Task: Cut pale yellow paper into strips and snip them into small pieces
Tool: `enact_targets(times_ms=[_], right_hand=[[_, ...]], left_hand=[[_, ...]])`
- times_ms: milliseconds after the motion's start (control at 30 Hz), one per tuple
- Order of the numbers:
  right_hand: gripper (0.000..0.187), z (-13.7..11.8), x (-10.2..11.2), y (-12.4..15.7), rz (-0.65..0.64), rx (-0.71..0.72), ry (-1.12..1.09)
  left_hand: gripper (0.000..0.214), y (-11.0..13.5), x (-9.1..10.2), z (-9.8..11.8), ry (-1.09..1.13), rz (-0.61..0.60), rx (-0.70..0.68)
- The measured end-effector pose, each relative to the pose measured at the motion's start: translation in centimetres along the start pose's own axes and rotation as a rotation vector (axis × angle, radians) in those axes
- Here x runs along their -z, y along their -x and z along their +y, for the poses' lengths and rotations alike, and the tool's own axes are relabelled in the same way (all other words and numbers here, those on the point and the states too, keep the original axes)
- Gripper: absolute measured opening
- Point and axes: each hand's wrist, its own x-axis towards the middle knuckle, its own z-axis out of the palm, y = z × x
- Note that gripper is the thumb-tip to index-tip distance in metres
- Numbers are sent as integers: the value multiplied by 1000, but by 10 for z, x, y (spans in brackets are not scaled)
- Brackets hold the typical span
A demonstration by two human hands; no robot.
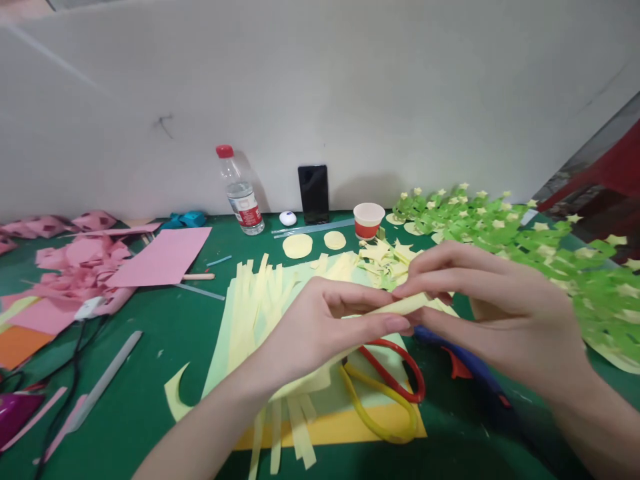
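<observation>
A pale yellow paper strip is pinched between both my hands above the green table. My left hand is closed on its near end with thumb and fingers. My right hand is closed round its far end, fingers pressed together. Below them lies a fan of several cut yellow paper strips on a darker yellow sheet. Scissors with red and yellow handles rest on that sheet under my hands. A blue glue gun lies beneath my right hand.
Green paper garlands with yellow stars spread at the right. Pink paper sheets and scraps fill the left. A water bottle, a black phone, a paper cup and yellow paper discs stand near the white wall. Cables run at the left edge.
</observation>
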Motion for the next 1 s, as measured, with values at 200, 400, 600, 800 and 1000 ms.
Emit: enact_targets(times_ms=[200,400,600,800,1000], right_hand=[[10,-5,4,0,-40,-198,-98],[13,-7,-6,3,-26,-256,-118],[13,-11,-6,5,24,-263,-134],[28,-20,0,4,340,-478,-45],[10,-17,-4,5,89,-457,-272]], left_hand=[[10,2,-1,5,93,53,23],[14,4,-6,4,-44,112,-42],[13,8,-13,8,-120,298,-171],[12,9,-13,8,96,281,-81],[11,9,-14,6,195,238,-33]])
